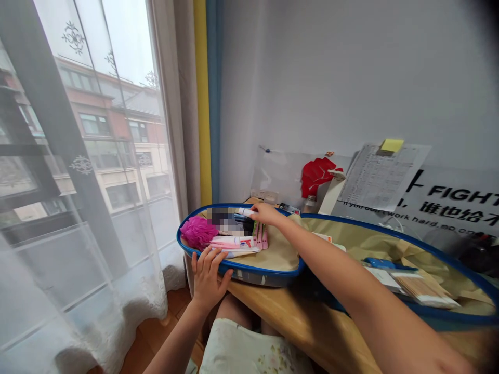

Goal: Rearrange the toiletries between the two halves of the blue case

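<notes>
A blue-rimmed suitcase lies open on the table, its beige-lined left half (283, 257) in front of me. My left hand (210, 275) lies over the near rim with its fingers spread, close to a pink-and-white toothpaste tube (230, 242). Over the far side, my right hand (268, 214) is closed on a small white tube (245, 212), held nearly level. A magenta mesh bath puff (198, 232) fills the left end of this half. Slim pink-and-green packs (260, 236) stand right of the toothpaste. Dark items behind it are partly blurred out.
The suitcase's right half (390, 236) holds a blue item (384, 264), a white box (382, 279) and a pack of thin wooden sticks (424, 289). The wooden table (268, 311) has its edge near my lap. Sheer curtains (128, 311) hang at left.
</notes>
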